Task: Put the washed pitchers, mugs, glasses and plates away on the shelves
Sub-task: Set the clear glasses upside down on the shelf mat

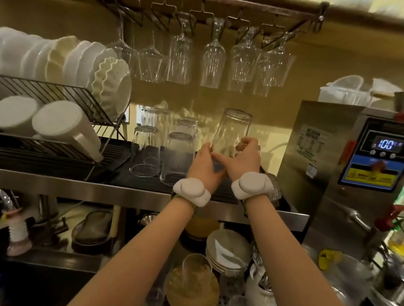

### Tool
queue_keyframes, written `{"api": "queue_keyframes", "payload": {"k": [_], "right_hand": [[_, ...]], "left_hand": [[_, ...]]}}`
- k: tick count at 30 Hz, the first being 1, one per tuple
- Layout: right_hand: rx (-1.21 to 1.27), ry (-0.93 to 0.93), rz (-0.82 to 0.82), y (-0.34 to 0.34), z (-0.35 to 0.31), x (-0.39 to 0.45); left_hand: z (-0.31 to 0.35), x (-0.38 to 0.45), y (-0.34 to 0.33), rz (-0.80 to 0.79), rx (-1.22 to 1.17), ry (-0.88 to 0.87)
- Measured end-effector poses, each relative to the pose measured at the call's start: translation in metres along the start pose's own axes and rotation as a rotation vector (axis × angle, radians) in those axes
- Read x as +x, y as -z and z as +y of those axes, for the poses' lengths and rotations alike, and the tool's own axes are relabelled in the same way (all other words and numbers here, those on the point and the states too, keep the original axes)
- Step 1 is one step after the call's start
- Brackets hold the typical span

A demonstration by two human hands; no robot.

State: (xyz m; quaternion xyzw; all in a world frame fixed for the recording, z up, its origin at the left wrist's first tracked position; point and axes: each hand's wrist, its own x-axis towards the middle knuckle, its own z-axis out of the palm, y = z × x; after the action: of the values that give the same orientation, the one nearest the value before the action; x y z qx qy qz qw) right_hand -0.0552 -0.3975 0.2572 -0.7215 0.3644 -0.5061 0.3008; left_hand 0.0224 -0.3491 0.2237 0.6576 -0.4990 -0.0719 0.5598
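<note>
Together, we set a glass down on the shelf mat.
Our left hand [203,164] and right hand [244,159] clasp the tall clear upturned tumbler [231,133] near its rim; we should lower it level, clear of the ribbed clear glass [177,158] just left of our left hand. Its rim hides behind our fingers, so contact with the black ridged mat [145,182] is unclear.

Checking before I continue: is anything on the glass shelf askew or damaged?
Only the tall glass held upside down by both hands leans, not yet set down. The other glasses stand upside down, intact.
</note>
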Motion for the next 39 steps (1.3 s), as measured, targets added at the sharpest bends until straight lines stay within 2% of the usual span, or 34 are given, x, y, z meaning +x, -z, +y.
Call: {"api": "queue_keyframes", "payload": {"k": [3,8,14,20,24,30,33,37,39], "right_hand": [[-0.022,-0.041,0.011,-0.014,0.009,0.02],[-0.102,-0.115,-0.011,-0.042,0.02,0.056],[-0.303,-0.236,-0.082,-0.062,0.026,0.088],[-0.329,-0.228,-0.122,-0.077,0.04,0.103],[-0.259,-0.2,-0.147,-0.091,0.055,0.105],[-0.387,-0.211,-0.254,-0.102,0.063,0.111],[-0.382,-0.19,-0.23,-0.104,0.069,0.114],[-0.285,-0.255,-0.277,-0.106,0.07,0.115],[-0.305,-0.227,-0.236,-0.105,0.071,0.115]], "left_hand": [[-0.008,0.009,-0.003,-0.055,0.069,0.057],[-0.025,0.015,-0.011,-0.013,0.106,0.119],[-0.026,0.018,-0.01,-0.111,0.296,0.267],[-0.023,0.015,-0.013,-0.154,0.378,0.265],[-0.023,0.015,-0.013,-0.178,0.38,0.27],[-0.022,0.014,-0.013,-0.206,0.367,0.285],[-0.022,0.013,-0.014,-0.199,0.367,0.275],[-0.021,0.013,-0.012,-0.183,0.351,0.263],[-0.021,0.013,-0.012,-0.188,0.354,0.254]]}}
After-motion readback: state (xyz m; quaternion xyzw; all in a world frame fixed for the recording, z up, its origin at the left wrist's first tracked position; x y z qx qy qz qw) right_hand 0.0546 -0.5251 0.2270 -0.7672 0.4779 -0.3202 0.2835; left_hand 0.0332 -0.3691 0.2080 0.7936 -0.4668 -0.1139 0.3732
